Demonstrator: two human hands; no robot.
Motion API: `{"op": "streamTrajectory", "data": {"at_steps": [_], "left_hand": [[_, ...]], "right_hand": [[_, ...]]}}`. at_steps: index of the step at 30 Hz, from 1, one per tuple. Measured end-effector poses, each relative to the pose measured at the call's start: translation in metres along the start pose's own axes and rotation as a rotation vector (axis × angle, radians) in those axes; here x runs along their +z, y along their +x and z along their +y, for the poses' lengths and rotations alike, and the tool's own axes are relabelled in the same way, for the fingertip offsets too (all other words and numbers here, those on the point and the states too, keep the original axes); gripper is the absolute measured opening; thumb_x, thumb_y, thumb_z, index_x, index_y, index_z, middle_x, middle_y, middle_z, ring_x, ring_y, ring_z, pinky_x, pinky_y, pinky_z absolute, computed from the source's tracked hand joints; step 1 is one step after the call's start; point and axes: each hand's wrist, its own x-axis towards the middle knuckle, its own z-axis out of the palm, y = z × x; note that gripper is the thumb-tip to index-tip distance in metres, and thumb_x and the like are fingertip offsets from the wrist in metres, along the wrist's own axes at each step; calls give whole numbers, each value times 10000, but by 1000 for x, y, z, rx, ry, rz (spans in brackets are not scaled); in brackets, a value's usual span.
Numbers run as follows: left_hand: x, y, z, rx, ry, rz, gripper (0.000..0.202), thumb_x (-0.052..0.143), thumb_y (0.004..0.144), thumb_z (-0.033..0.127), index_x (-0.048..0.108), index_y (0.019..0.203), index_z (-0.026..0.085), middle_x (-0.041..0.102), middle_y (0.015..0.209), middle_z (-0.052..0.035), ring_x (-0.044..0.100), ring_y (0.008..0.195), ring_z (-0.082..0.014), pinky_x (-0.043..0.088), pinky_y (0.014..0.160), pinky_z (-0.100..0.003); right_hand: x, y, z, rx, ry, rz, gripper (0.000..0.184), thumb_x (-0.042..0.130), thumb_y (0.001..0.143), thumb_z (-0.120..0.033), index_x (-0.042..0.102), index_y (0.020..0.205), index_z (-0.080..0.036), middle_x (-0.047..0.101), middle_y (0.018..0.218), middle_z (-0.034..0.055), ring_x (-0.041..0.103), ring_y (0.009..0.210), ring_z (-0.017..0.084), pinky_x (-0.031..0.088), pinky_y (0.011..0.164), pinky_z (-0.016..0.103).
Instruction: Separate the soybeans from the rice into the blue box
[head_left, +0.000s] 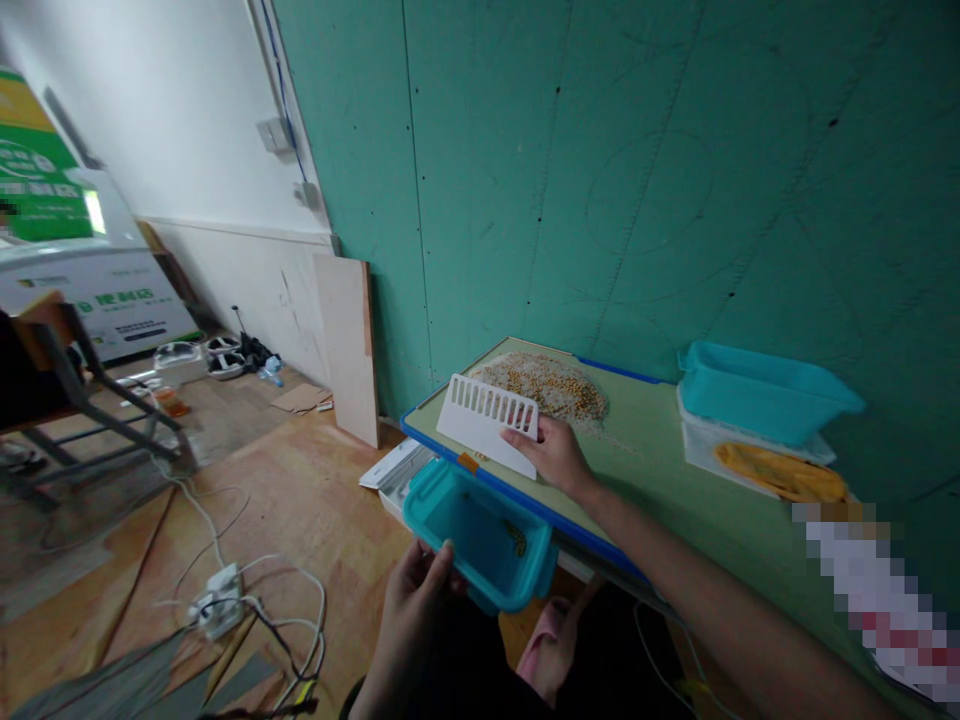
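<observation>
At the bench [675, 450], the person's right hand [559, 455] pinches a white slotted plate [480, 430] by its right end, thumb on its face. The plate is tilted, its row of slots uppermost, above the bench's blue-edged front; whether it touches that edge cannot be told. The left hand [424, 575] grips the near rim of a teal plastic container [465, 525], thumb over the lip, just off the bench's front edge and below the plate. A few yellowish kernels [516, 538] lie inside this container.

A spread heap of yellow kernels mixed with paler grains [551, 385] lies on the bench toward its wall side, behind the plate. Farther right on the bench, by the wall, a second teal container [765, 390] stands near a crumpled orange-yellow cloth [784, 472].
</observation>
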Motion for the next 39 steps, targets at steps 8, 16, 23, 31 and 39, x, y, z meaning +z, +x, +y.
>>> {"op": "streamTrajectory", "data": {"at_steps": [8, 16, 23, 31, 39], "left_hand": [[-2, 0, -2, 6, 13, -14, 314, 732, 744, 458, 631, 733, 161, 582, 580, 14, 523, 536, -129, 426, 522, -235], [-4, 0, -4, 6, -11, -38, 290, 716, 766, 450, 634, 754, 172, 583, 610, 10, 521, 558, -133, 432, 542, -240], [-2, -1, 0, 7, -3, -23, 313, 730, 750, 452, 617, 711, 162, 580, 575, 8, 521, 534, -128, 428, 523, -238], [-3, 0, -1, 23, -9, -41, 279, 691, 799, 428, 616, 745, 164, 588, 591, 12, 526, 544, -128, 424, 531, -238], [-1, -1, 3, 23, -2, -37, 297, 708, 778, 437, 608, 721, 163, 586, 571, 12, 524, 529, -129, 416, 524, -240]], "right_hand": [[-1, -1, -2, 18, 21, -24, 291, 681, 771, -424, 723, 901, -166, 753, 910, 86, 705, 774, 223, 561, 689, 327], [0, -1, -7, 15, 35, -43, 286, 679, 771, -420, 721, 885, -160, 756, 872, 76, 701, 744, 209, 547, 646, 305], [0, -3, -8, 16, 47, -46, 285, 683, 774, -414, 724, 896, -160, 755, 897, 85, 708, 793, 232, 556, 677, 325], [0, -3, -6, 15, 32, -53, 294, 680, 780, -414, 719, 931, -164, 753, 924, 87, 708, 819, 227, 561, 705, 335], [1, -3, -6, 25, 39, -48, 305, 684, 777, -423, 724, 934, -164, 752, 929, 93, 710, 831, 233, 571, 720, 348]]}}
